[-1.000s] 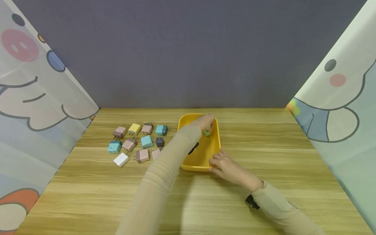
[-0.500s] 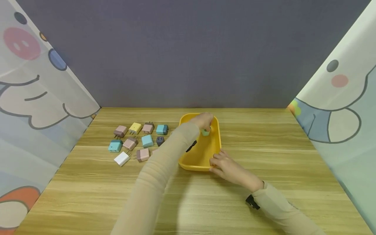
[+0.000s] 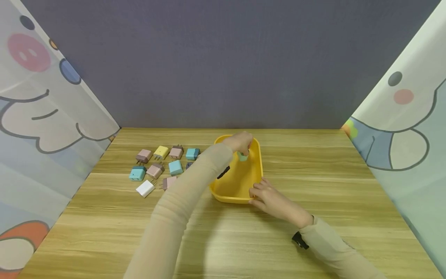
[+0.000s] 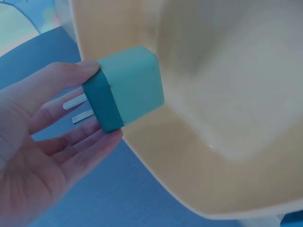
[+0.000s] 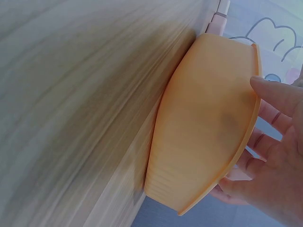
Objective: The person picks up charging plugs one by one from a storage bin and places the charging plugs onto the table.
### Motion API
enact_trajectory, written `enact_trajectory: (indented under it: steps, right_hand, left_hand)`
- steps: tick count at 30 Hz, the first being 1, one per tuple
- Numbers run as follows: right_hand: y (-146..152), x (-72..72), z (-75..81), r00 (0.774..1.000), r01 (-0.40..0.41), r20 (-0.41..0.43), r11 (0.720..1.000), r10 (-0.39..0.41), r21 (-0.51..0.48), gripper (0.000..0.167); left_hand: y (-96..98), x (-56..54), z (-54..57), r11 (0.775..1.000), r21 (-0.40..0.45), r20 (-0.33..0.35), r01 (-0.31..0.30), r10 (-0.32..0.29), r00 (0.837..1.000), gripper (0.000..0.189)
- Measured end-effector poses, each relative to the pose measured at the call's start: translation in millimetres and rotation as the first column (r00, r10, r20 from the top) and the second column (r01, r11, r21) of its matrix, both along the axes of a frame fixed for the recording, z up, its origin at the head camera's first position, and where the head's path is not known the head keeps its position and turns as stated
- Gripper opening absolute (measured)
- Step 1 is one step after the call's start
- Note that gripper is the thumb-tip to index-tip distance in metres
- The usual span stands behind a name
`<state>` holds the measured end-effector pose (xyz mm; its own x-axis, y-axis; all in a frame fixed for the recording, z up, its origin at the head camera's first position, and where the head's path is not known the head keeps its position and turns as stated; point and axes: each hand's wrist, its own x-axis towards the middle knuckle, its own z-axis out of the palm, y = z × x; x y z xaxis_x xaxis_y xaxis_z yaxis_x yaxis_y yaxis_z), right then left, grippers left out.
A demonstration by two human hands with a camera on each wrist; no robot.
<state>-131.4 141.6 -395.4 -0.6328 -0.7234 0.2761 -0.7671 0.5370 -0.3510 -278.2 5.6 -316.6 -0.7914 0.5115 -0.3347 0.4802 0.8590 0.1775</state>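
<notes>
Over the far end of a yellow plastic bin (image 3: pixel 234 200), my left hand (image 3: pixel 240 142) pinches a green plug charger (image 3: pixel 242 156). The left wrist view shows this charger (image 4: pixel 135 85) as pale green with a darker teal end, held between thumb and fingertips. Its two metal prongs (image 4: pixel 75 101) point back toward the palm, and its body reaches over the bin's rim. At the near right corner, my right hand (image 3: pixel 266 197) grips the bin's rim. In the right wrist view the thumb (image 5: pixel 277 92) lies on the outer side and the fingers curl over the edge.
Left of the bin lie several plug chargers: a white one (image 3: pixel 145 188), a yellow one (image 3: pixel 161 152), a teal one (image 3: pixel 137 173) and pinkish ones (image 3: pixel 155 170). My left sleeve (image 3: pixel 181 197) covers part of this group. A grey wall (image 3: pixel 230 66) rises behind the table.
The left hand and the green charger have shifted slightly left within the bin, and the left forearm has swung left, covering more chargers. The right hand stays on the rim.
</notes>
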Motion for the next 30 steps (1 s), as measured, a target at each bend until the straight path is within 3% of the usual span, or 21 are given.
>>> enact_trajectory:
  steps: [8, 12, 16, 30]
  right_hand:
    - [1, -0.1, -0.5, 1.0, -0.004, -0.007, 1.0, 0.004, -0.012, 0.018]
    - [1, 0.2, -0.3, 1.0, -0.005, -0.004, 1.0, 0.005, -0.008, 0.017]
    - [2, 0.8, 0.4, 1.0, -0.007, 0.013, 1.0, 0.007, -0.004, 0.016]
    - [2, 0.0, -0.4, 1.0, -0.007, 0.024, 1.0, 0.007, -0.005, 0.016]
  left_hand:
    - [-2.0, 3.3, 6.5, 0.999, 0.022, 0.012, 0.042, -0.042, 0.999, 0.041]
    - [-8.2, 6.6, 10.2, 0.998, 0.038, 0.0, 0.053, -0.053, 0.999, 0.035]
    - [-15.3, 9.3, 13.9, 0.998, 0.041, -0.025, 0.055, -0.054, 0.998, 0.011]
    - [-35.0, 19.4, 23.9, 0.991, 0.046, -0.085, 0.122, -0.118, 0.989, 0.026]
